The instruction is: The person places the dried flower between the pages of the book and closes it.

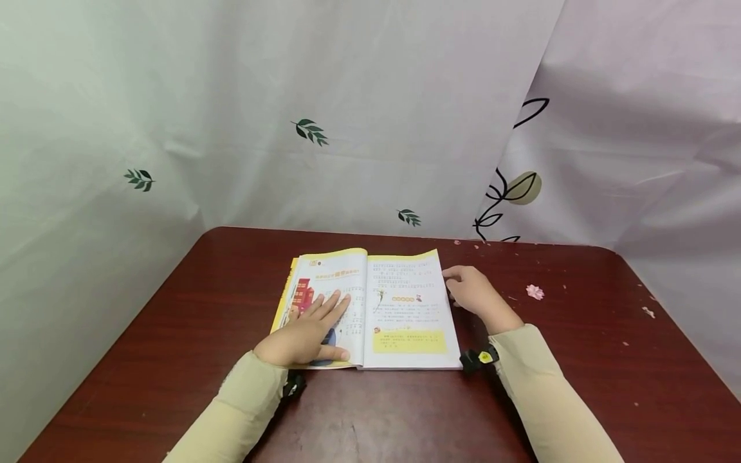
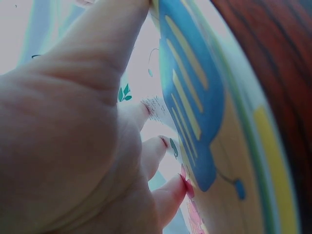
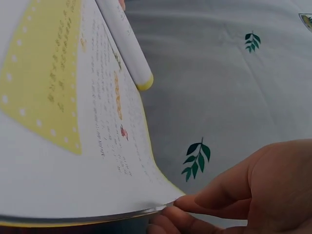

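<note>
An open book (image 1: pixel 408 318) with printed text and coloured pictures lies on the table. My left hand (image 1: pixel 307 333) rests on its left page (image 1: pixel 341 267), fingers spread over a red building drawing; up close in the left wrist view the fingertips touch the page beside a blue picture (image 2: pixel 195 97). At the outer edge of the right page my right hand (image 1: pixel 473 292) has curled fingers. The right wrist view shows thumb and index finger of that hand (image 3: pixel 263 190) pinching the page edge (image 3: pixel 168 195); how many sheets they hold I cannot tell.
The book stands on a dark red-brown table (image 1: pixel 370 418). A pink flower-like piece (image 1: pixel 535 292) lies to the right of my right hand, with small pale marks around it. Behind the table hangs a pale curtain (image 1: pixel 370 83) with leaf prints.
</note>
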Tool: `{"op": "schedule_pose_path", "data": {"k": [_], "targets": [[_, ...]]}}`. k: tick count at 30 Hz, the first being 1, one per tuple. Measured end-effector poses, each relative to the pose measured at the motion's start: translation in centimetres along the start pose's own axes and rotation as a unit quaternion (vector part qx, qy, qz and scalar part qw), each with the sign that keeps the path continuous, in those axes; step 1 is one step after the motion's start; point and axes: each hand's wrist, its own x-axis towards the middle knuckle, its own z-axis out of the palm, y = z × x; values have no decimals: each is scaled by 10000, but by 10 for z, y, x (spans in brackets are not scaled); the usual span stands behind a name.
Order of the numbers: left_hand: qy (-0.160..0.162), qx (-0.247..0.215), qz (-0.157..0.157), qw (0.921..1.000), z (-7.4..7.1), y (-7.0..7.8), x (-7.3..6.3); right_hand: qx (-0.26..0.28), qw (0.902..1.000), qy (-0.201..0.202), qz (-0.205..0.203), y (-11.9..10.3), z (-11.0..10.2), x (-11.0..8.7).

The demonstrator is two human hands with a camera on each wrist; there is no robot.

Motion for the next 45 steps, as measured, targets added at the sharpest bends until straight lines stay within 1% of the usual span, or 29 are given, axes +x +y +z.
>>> {"op": "schedule_pose_path", "data": {"k": [3,6,8,11,15,17,19,22,25,27,28,30,33,35,40,42,44,45], "targets": [[3,6,17,10000,0,0,0,227,9997,49,-52,-1,-2,0],[2,-19,17,10000,0,-1,-1,531,9985,14,-128,-1,-5,-1],[10,-32,18,10000,1,-1,-1,843,9963,-65,-143,-1,-8,-1],[23,-34,32,10000,1,-1,0,1400,9897,-268,-125,-1,-12,-1],[15,9,40,10000,0,-1,1,1998,9775,-633,-229,-1,-15,-2],[-1,22,32,10000,0,-1,2,2236,9703,-833,-385,-1,-15,-2],[-4,24,34,10000,0,-1,2,2501,9608,-1039,-584,-1,-13,-2],[-4,18,49,10000,0,-1,2,2871,9445,-1350,-856,0,-8,-2],[5,-1,84,10000,-1,-1,2,3183,9301,-1549,-984,-2,0,-2],[6,-7,90,10000,-1,-1,2,3327,9229,-1635,-1039,-6,6,-4],[4,-9,89,10000,-1,-1,2,3350,9214,-1653,-1068,-7,10,-4],[-6,-21,80,10000,0,-1,2,3324,9217,-1646,-1139,-10,17,-6],[-10,-16,91,10000,0,-1,2,3139,9283,-1574,-1225,-13,27,-7],[-3,-13,108,9999,0,-2,2,3048,9309,-1569,-1258,-15,33,-8],[-26,-40,93,9999,1,-3,1,2880,9298,-1686,-1554,-19,51,-13],[-34,-48,91,9999,1,-3,1,2742,9319,-1673,-1686,-21,57,-15],[-31,-44,104,9999,0,-3,1,2652,9350,-1659,-1668,-24,63,-17],[-26,-33,109,9999,0,-3,1,2685,9338,-1714,-1632,-26,66,-18]]}}
